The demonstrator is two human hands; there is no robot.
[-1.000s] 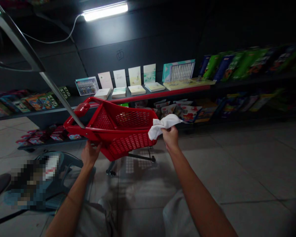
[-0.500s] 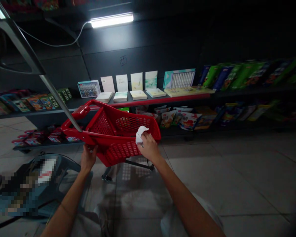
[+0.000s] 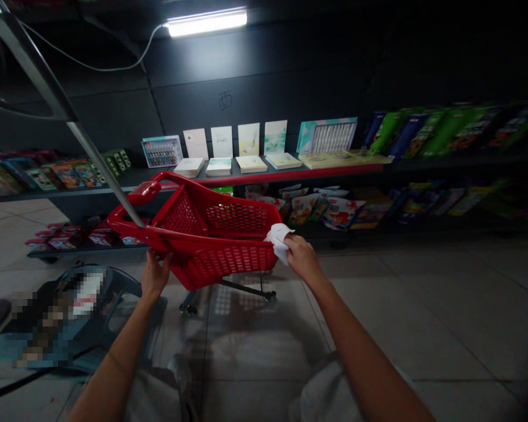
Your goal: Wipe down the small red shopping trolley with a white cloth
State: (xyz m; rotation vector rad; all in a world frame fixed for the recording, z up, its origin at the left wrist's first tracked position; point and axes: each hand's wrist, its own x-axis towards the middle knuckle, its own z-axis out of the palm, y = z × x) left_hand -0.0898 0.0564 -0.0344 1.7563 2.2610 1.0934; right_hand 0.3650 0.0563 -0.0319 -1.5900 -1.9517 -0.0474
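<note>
A red plastic shopping cart (image 3: 215, 234) with a mesh basket stands on the tiled floor in front of me. My left hand (image 3: 155, 274) grips the cart's near rim on the left from below. A crumpled white cloth (image 3: 278, 238) is pinched in my right hand (image 3: 302, 259) and pressed against the basket's right front corner. A silver handle pole (image 3: 101, 170) rises from the cart toward the upper left.
Low dark shelves (image 3: 290, 173) along the wall carry notebooks, paint sets and coloured packets. A teal plastic chair (image 3: 101, 305) with stuff on it stands at my left. A tube lamp (image 3: 206, 22) glows overhead. Grey floor tiles (image 3: 422, 305) stretch to the right.
My right hand with the cloth went from the basket's right corner onto its near rim, then back out to the right corner. My left hand kept its grip.
</note>
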